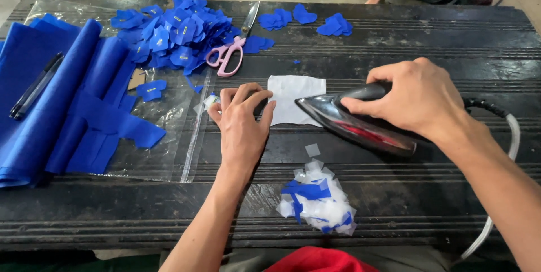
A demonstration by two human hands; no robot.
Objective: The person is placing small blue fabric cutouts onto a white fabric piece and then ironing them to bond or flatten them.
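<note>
Right hand is clamped around the handle of the iron, its tip touching the white cloth piece on the dark table. Left hand lies loosely spread, fingertips pinning the cloth's left edge. Pink scissors rest beside the heap of blue cutouts

A dark, grooved wooden table carries it all: a clear plastic sheet at left, pink-handled scissors straddling the sheet's edge, loose blue cut-outs up top, a white cloth patch mid-table, and a heap of white and blue scraps near the front.
</note>
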